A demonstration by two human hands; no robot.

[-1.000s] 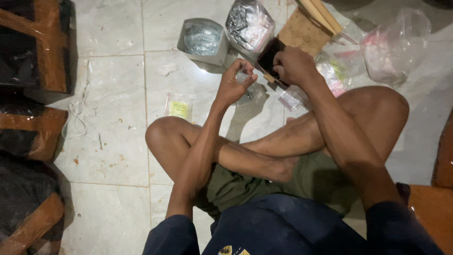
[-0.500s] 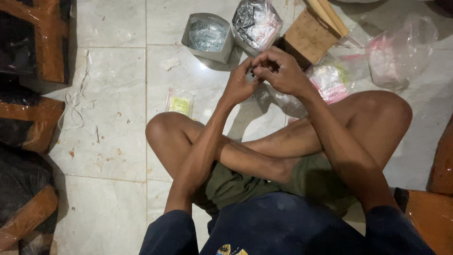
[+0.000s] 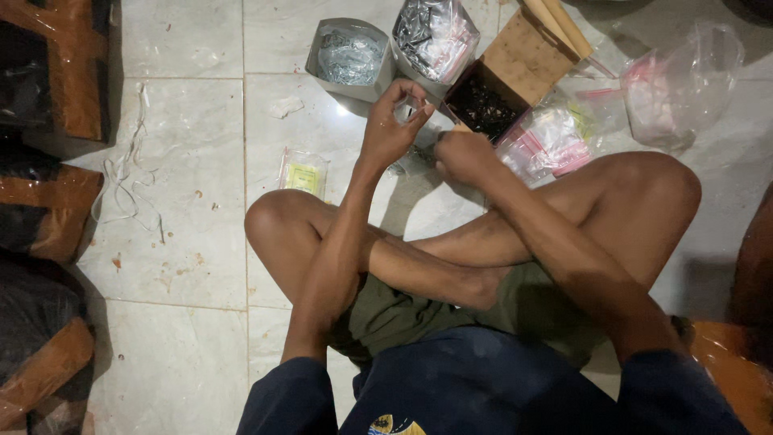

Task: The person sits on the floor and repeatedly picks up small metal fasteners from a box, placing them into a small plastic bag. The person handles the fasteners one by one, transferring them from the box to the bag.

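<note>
Where tiles lie bare, left hand (image 3: 392,125) beside cardboard box (image 3: 493,101).

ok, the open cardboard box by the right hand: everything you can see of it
The cardboard box is plain brown card and lies on the tiled floor, tilted diagonally in the head view. Its end is open and shows a dark heap of small parts, too small to identify. The right hand rests closed just below the opening; contact with the box cannot be told. A clear bag of shiny pieces sits against its left side, and small pink-striped bags lie to its right.
</note>
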